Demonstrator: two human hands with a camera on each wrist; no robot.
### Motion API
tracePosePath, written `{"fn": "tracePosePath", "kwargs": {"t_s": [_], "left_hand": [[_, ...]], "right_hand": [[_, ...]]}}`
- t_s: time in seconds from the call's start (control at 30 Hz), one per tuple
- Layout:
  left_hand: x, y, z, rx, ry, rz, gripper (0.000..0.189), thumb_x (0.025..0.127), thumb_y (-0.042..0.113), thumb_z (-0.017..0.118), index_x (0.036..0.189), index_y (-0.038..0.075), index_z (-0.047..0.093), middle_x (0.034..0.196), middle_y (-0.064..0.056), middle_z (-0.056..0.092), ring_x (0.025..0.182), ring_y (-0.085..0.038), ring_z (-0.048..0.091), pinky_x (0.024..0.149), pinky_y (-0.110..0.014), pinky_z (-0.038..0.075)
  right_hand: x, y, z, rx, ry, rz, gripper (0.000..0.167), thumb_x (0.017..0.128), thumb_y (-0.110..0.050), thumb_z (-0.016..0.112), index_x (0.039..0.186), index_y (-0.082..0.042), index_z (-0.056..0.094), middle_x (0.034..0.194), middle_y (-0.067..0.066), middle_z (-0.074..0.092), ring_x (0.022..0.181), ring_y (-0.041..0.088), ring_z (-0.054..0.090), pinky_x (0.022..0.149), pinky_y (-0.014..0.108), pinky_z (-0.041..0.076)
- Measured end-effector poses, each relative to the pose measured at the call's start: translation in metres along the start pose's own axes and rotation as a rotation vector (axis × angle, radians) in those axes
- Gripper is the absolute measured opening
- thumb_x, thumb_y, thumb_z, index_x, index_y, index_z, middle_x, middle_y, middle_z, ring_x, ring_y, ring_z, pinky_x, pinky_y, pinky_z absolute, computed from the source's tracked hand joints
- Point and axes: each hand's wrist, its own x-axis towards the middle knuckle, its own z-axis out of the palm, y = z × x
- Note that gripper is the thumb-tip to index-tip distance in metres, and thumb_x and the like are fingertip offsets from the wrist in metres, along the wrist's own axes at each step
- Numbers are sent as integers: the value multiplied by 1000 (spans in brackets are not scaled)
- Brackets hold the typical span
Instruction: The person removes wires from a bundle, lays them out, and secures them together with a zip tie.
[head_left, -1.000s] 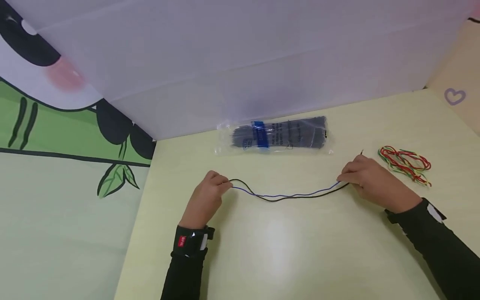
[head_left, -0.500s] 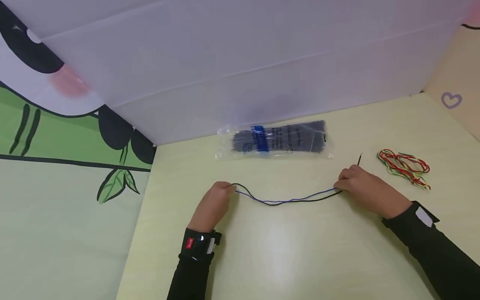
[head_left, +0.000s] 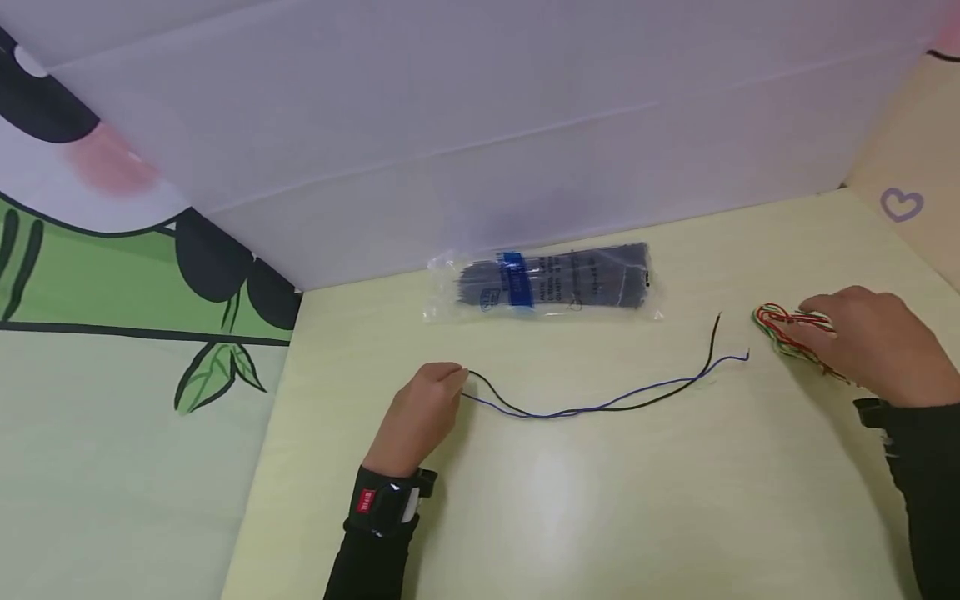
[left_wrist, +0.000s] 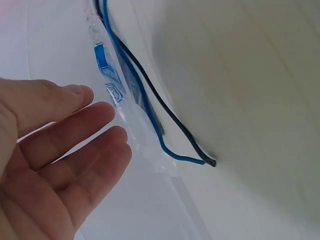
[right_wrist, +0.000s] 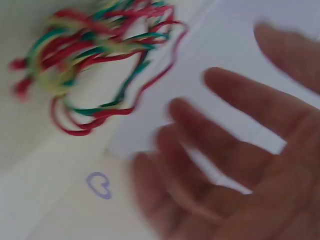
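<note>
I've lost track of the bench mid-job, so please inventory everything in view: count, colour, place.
Black wire: 1, black, mid-table, crossing the blue one
Blue wire: 1, blue, alongside the black one
String bundle: 1, red, green and yellow, table's right side
Plastic bag: 1, clear with blue print, back of table
Strips: too many to count, dark grey, inside the bag
Table: 1, pale yellow, beneath everything
Back panel: 1, pale lavender, behind the table
Printed backdrop: 1, multicoloured, left
Heart: 1, purple, right-hand panel
Left hand: 1, by the wires' left ends
Right hand: 1, over the bundle
Sleeves: 2, black, on the arms
</note>
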Motion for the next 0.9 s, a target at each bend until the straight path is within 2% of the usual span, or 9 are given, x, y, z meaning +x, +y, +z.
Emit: {"fn": "tracePosePath", "kwargs": {"t_s": [0.07,0.17,0.3,0.4,0.5,0.63,0.73,0.83,0.9], "left_hand": [[-1,1,-4,-12,-3,-6,27,85,-2,69,111,6,73,110,-7,70,106,-20,67,86,-30,58],[-1,3,-10,-30,-5,-17,30,85,-1,70,113,6,73,112,-7,70,107,-20,66,88,-30,57],[2,11,-18,-64,25,-26,29,87,2,70,115,7,72,114,-7,69,108,-21,66,88,-31,57],[7,18,-22,-93,78,-28,25,89,5,68,114,8,73,111,-5,71,105,-20,66,86,-31,58],[12,25,-30,-156,138,-23,22,90,6,67,112,9,74,105,-3,73,98,-18,69,83,-30,58],[24,43,-36,-377,175,14,21,93,10,66,112,10,74,99,-1,75,86,-10,70,74,-24,57],[30,58,-34,-604,144,13,20,95,15,64,113,11,74,98,-1,76,81,-5,69,69,-20,56],[33,72,-29,-827,67,-35,20,97,25,63,110,15,74,96,1,76,81,-4,69,70,-22,56],[33,80,-26,-927,34,-72,21,97,31,62,106,18,75,92,3,75,79,-3,68,68,-24,56]], "right_hand": [[2,10,6,-12,-116,66,71,90,-54,62,132,1,49,120,37,47,101,55,46,65,54,47],[10,20,15,-36,-212,93,77,90,-52,62,139,1,35,119,38,41,97,54,47,57,48,46],[13,21,13,-86,-134,97,54,93,-24,60,135,5,41,111,36,50,90,42,56,58,49,47],[7,4,3,-32,-13,50,37,96,-16,55,125,5,49,98,26,59,77,32,55,58,43,44],[0,-35,-8,180,21,-57,25,102,-23,51,118,-5,56,88,12,61,65,19,54,55,34,42],[-5,-95,-8,540,-128,-230,21,105,-27,45,117,-14,56,89,9,60,58,15,59,53,29,48],[-3,-132,1,750,-257,-341,21,105,-22,45,121,-11,55,92,12,61,60,19,63,58,32,53],[-1,-161,14,924,-357,-396,26,105,-20,46,129,-8,49,95,16,63,67,24,64,62,35,56],[-1,-174,22,1004,-409,-422,33,105,-18,45,137,-9,42,99,18,64,71,26,65,65,37,57]]}}
